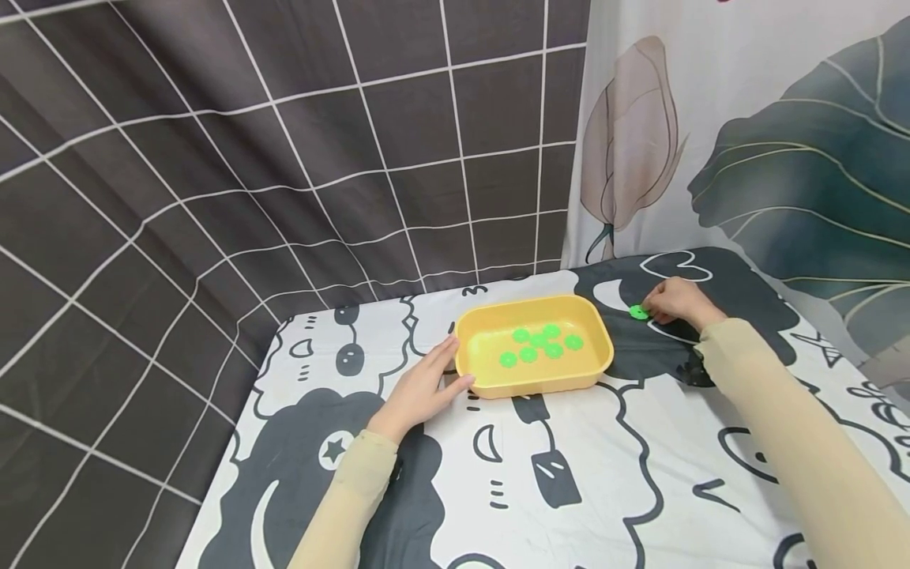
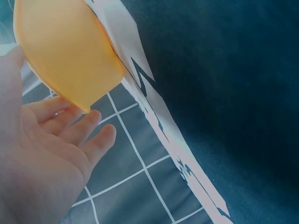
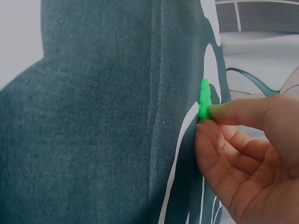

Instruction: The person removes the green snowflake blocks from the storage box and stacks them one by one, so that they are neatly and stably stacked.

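A yellow plastic tray [image 1: 490, 391] stands on the cloth-covered table, with several small green notched discs [image 1: 538, 341] lying flat in it. At the tray's left end rests my left hand [image 1: 419, 391], fingers extended along the wall and thumb at the front corner. In the left wrist view, the fingertips of that hand [image 2: 60, 135] are right at the rim of the tray [image 2: 70, 51]. To the right of the tray, my right hand [image 1: 678, 303] pinches the edge of another green disc [image 1: 639, 312]. This disc [image 3: 204, 100] appears edge-on, close against the cloth, in the right wrist view.
The white and dark cartoon-printed cloth [image 1: 526, 529] covers the table. Behind it and to the left hangs a dark gridded curtain [image 1: 284, 158]. A pale curtain with large leaf prints [image 1: 803, 158] hangs at the back right, beyond the table's edge.
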The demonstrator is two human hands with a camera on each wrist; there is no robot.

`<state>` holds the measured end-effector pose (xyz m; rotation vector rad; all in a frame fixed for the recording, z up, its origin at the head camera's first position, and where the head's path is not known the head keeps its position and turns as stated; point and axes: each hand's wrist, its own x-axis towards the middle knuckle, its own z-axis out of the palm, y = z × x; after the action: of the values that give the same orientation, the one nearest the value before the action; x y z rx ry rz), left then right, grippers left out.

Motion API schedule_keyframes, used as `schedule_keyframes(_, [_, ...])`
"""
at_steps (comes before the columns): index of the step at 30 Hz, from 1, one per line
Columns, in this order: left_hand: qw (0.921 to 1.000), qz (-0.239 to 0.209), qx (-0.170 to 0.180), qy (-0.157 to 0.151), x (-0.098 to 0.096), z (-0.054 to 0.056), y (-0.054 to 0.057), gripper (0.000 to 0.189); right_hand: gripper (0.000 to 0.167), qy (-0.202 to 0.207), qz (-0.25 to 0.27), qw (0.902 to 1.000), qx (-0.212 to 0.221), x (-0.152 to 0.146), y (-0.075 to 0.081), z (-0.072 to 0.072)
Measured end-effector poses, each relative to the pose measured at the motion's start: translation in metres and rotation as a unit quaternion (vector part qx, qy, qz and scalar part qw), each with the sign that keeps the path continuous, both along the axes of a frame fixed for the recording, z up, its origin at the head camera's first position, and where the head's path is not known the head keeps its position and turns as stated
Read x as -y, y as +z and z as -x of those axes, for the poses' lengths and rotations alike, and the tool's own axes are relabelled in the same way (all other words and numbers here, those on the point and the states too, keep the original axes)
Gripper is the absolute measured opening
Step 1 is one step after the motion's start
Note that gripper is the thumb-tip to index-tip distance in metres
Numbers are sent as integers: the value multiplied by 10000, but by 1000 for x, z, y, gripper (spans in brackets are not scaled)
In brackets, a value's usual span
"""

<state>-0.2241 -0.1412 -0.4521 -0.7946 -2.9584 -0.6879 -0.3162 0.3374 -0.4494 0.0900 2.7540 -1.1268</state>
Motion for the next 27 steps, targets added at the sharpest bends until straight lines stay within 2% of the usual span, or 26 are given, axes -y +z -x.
schedule_keyframes(12, [10000, -11, 3, -17, 0, -1, 1, 84, 21, -60, 118, 9996, 236, 0, 0, 1])
schedule_keyframes(21, [10000, 31, 67, -2, 0, -2, 1, 84, 26, -81, 10, 9999, 69, -3, 4, -3])
schedule_keyframes(27, [10000, 20, 69, -4, 0, -1, 2, 83, 31, -88, 32, 9999, -100, -2, 14, 0])
